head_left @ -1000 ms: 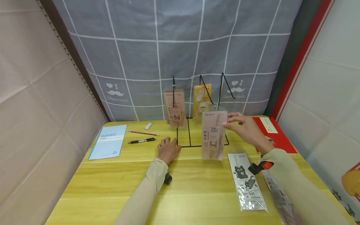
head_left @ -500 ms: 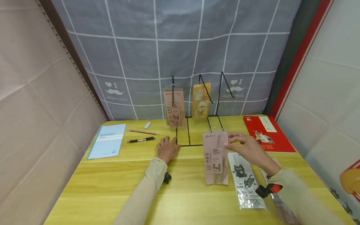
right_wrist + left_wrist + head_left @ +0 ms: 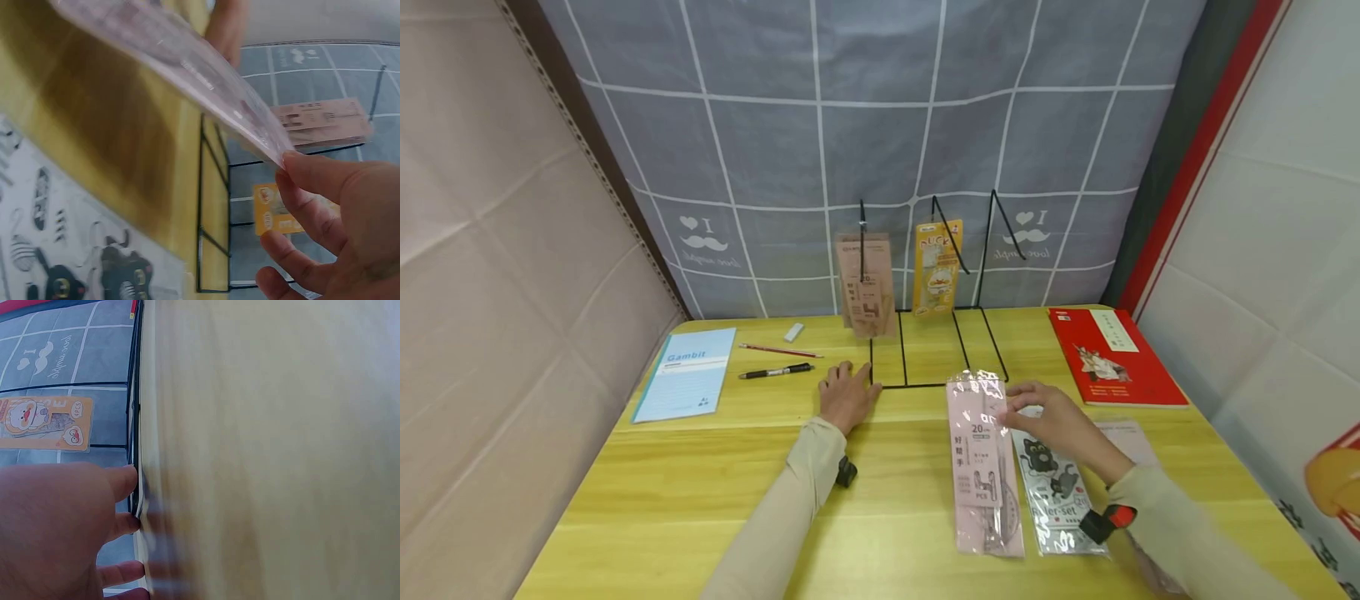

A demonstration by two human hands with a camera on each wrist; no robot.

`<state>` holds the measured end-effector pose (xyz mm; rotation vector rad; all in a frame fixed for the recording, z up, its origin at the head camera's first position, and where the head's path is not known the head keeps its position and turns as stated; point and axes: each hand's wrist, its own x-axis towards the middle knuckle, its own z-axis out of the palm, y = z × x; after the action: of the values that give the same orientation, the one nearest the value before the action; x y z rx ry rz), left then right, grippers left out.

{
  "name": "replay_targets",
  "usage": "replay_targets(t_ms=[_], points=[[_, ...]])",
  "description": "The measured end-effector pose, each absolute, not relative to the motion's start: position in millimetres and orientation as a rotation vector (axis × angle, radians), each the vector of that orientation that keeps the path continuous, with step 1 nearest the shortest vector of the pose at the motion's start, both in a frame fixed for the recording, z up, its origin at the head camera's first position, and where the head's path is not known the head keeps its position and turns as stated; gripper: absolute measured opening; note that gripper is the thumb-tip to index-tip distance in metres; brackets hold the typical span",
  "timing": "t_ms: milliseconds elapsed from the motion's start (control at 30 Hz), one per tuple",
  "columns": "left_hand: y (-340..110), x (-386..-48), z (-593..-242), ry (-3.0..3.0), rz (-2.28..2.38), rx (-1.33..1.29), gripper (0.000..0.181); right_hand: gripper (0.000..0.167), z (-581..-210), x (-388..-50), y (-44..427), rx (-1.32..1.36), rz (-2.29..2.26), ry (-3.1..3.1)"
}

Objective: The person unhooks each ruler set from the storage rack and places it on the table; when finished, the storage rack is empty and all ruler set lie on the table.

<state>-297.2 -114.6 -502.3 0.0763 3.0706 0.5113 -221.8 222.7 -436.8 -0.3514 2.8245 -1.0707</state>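
My right hand (image 3: 1054,419) pinches the right edge of a pink ruler-set package (image 3: 976,446) in clear wrap. In the right wrist view the thumb and forefinger hold its edge (image 3: 206,81), and the package is tilted. It is low over the front of a black wire display rack (image 3: 906,360). My left hand (image 3: 847,402) rests at the rack's front left corner; in the left wrist view its thumb and a finger (image 3: 125,524) touch the wire. Pink packages (image 3: 867,283) hang on the rack's left hook and a yellow duck package (image 3: 937,267) on its middle one. The right hook (image 3: 1009,227) is bare.
A cat-print ruler set (image 3: 1060,500) lies beside the held package, with another pink package (image 3: 1131,442) partly under the right forearm. A red book (image 3: 1112,358) is at the right. Leftward lie a blue notebook (image 3: 685,375), a pen (image 3: 777,371), a pencil (image 3: 781,351) and an eraser (image 3: 793,332).
My right hand has brought the pink package down from the rack's right hook toward the table's front, beside the cat-print set. My left hand has stayed at the rack's corner.
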Motion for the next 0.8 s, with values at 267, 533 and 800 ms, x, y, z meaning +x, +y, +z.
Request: replay_targets(t_ms=[267,533,800], points=[[-115.0,-297.2,-500.8,3.067,0.487,0.067,0.056,0.018,-460.4,-223.8,220.1,-0.297,-0.918,2.874],[-115.4,-297.0,-499.8,3.088,0.485,0.078,0.056,0.013,-472.9,-226.7,222.6,-0.311,-0.901,2.922],[-115.3,-296.5,-499.9,3.066,0.497,0.076,0.056,0.015,-487.9,-228.6,222.5,-0.279,-0.887,2.950]])
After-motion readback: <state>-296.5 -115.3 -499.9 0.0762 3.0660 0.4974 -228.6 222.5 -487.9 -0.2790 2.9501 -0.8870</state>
